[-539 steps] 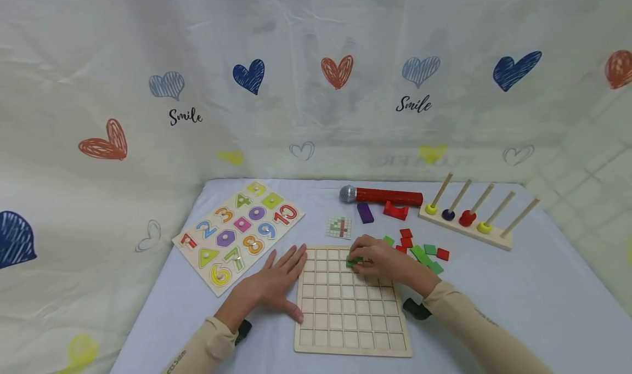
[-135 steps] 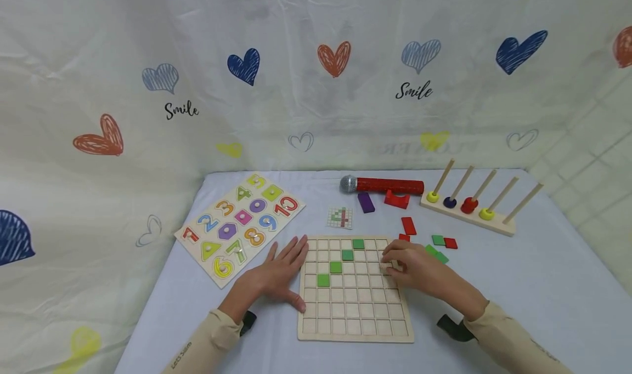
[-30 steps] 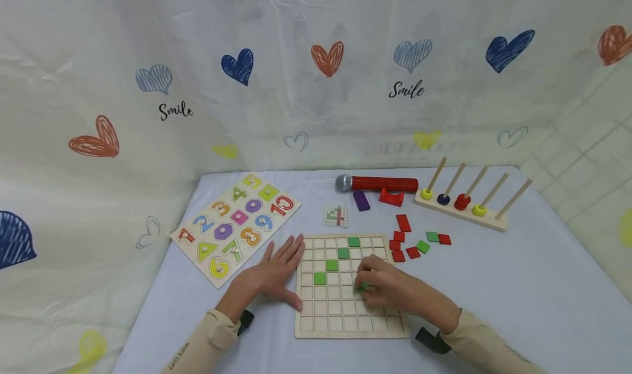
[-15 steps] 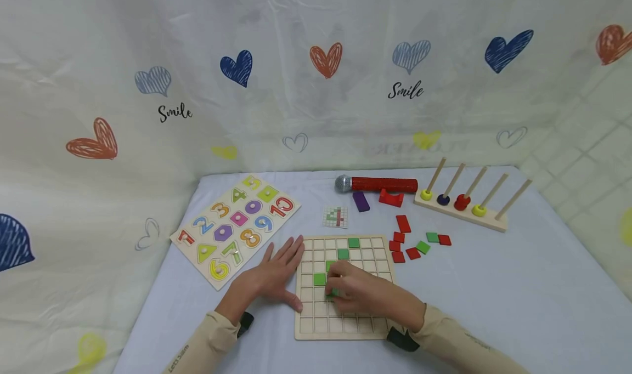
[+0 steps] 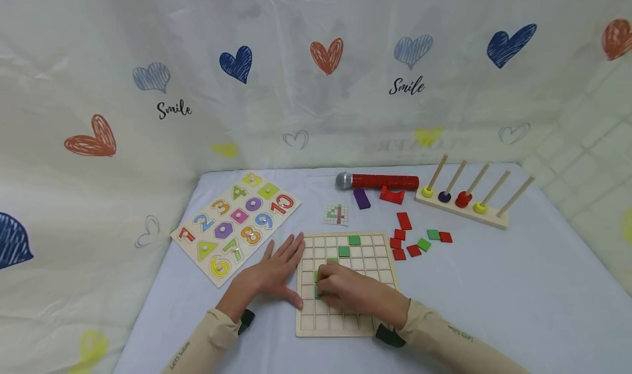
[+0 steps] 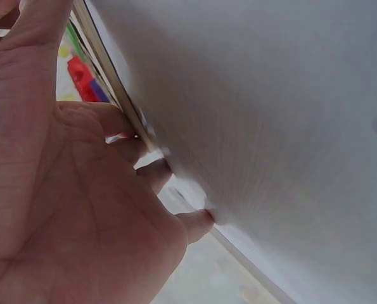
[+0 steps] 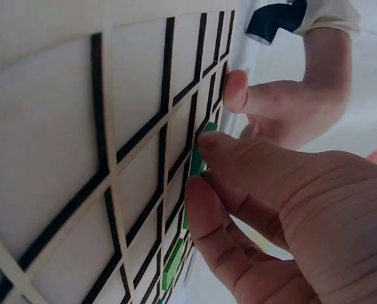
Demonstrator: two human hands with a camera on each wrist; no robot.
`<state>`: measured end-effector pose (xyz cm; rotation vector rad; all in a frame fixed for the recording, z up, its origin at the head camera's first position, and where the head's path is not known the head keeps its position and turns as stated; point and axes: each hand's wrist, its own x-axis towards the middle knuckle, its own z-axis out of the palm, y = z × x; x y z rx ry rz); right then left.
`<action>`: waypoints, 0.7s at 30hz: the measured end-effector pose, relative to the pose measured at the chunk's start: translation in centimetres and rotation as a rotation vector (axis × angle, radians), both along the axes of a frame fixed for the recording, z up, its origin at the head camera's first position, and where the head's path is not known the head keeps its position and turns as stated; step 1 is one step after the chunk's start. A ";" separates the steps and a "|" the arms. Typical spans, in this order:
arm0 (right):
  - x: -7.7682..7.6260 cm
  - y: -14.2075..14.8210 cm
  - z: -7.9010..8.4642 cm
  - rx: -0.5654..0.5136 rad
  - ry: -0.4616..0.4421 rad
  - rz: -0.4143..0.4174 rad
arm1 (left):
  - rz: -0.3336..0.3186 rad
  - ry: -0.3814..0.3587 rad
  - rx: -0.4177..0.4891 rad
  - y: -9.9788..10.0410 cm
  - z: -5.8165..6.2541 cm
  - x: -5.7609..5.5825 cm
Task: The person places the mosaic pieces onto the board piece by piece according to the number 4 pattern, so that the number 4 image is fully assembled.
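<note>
A wooden grid board (image 5: 350, 331) lies flat on the white-covered table, with several green tiles (image 5: 343, 251) set in a diagonal run of its cells. My right hand (image 5: 355, 292) pinches a green tile (image 5: 318, 292) between thumb and fingers. It is low over the board's left part, just below the lowest tile of the run. In the right wrist view, this green tile (image 7: 198, 158) shows at the fingertips. My left hand (image 5: 274, 278) rests with fingers spread along the board's left edge, its fingertips and thumb at the rim.
Loose red tiles (image 5: 413, 250) and green tiles (image 5: 424, 244) lie right of the board. Behind it are a small pattern card (image 5: 336, 214), a purple block (image 5: 362, 199), a red block (image 5: 392, 195) and a red microphone (image 5: 385, 181). A number puzzle (image 5: 239, 216) lies left; a peg stacker (image 5: 461, 209) stands back right.
Since 18 seconds ago, green tiles have come to form a diagonal on the board. In the last second my right hand carried another green tile leftward across the grid; my left hand stayed put.
</note>
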<state>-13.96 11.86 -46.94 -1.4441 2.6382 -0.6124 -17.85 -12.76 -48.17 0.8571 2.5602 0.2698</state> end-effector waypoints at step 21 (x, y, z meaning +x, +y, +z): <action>0.5 -0.1 0.5 0.027 -0.045 -0.079 | 0.004 -0.006 0.005 0.0 0.3 -0.1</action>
